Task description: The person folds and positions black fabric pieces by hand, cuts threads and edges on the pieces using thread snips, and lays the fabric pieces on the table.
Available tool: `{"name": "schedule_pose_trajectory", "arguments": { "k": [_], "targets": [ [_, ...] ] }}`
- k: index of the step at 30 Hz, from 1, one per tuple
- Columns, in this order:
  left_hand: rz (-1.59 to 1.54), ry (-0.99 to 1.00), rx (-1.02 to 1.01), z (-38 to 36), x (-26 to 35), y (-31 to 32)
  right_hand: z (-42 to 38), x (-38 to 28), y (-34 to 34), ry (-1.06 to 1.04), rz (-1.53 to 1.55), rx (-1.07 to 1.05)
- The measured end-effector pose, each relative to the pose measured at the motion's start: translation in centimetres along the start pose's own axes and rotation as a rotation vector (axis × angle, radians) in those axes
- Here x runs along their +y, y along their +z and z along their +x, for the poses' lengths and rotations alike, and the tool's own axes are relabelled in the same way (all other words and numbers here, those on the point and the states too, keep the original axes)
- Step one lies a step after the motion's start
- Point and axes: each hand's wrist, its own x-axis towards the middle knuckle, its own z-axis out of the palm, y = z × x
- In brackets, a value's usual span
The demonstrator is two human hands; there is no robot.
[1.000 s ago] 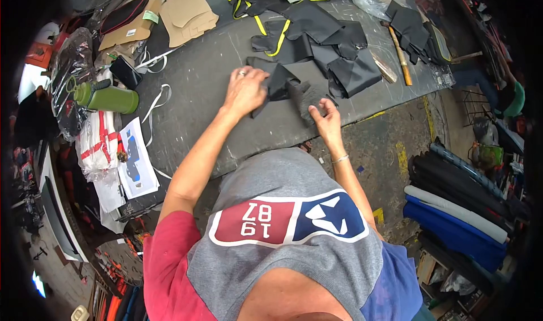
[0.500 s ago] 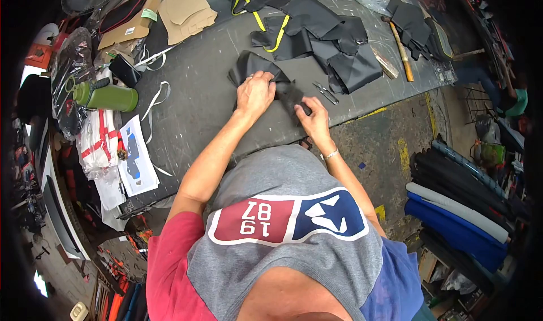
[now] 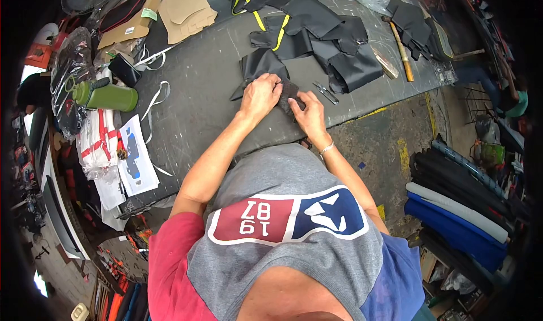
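Near the front edge of the dark table (image 3: 209, 83), my left hand (image 3: 260, 99) is closed on a piece of black material (image 3: 263, 63). Its smooth part spreads out beyond my fingers, and a duller, fuzzy part (image 3: 289, 90) lies between my two hands. My right hand (image 3: 309, 113) pinches the edge of that fuzzy part with its thumb and fingers. Small metal snips (image 3: 326, 93) lie on the table just right of my right hand.
More black pieces (image 3: 317, 21) with yellow strips lie at the back. A wooden-handled tool (image 3: 403, 52) is at the right. A green bottle (image 3: 107, 95), a printed sheet (image 3: 137, 157) and brown cardboard pieces (image 3: 185, 11) are on the left. Fabric rolls (image 3: 458, 208) stand at the lower right.
The black material has turned and shifted slightly right, its smooth part now more spread out. My left hand moved a little right; my right hand moved slightly left, nearer to it.
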Motion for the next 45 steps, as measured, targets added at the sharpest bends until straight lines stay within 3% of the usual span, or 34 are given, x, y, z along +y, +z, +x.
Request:
{"name": "schedule_pose_trajectory", "arguments": {
  "k": [12,17,21,23,27,33,36,39,41,45],
  "targets": [
    [-0.046,-0.001,0.008,0.7,1.9,-0.2,0.9,-0.6,0.6,-0.086,-0.166,-0.103],
    [-0.099,-0.020,0.012,0.3,1.8,-0.4,2.5,-0.3,1.3,0.048,-0.203,-0.141],
    [-0.101,0.073,0.022,0.3,1.6,-0.3,3.1,-1.6,1.0,0.063,-0.257,-0.189],
    [-0.094,0.104,0.019,0.1,1.4,0.3,3.7,-0.8,1.7,0.051,-0.197,-0.132],
    [-0.249,-0.035,0.095,0.5,0.6,0.0,3.6,-2.1,0.8,0.024,-0.051,-0.047],
    [-0.193,-0.019,0.035,0.3,0.2,-0.4,2.2,-2.4,0.7,-0.129,-0.218,-0.145],
    [-0.227,-0.017,-0.013,-0.1,0.6,-0.3,2.7,-1.3,1.5,-0.071,-0.218,-0.109],
    [-0.188,0.005,-0.042,-0.2,0.4,-0.1,4.0,-0.5,1.6,0.226,-0.158,-0.156],
    [-0.105,0.064,-0.034,0.1,-0.5,0.3,4.2,-0.5,1.4,0.147,-0.117,-0.136],
    [-0.316,-0.102,-0.065,0.5,0.1,0.2,4.1,-1.4,1.2,-0.049,-0.208,-0.057]
  ]
}}
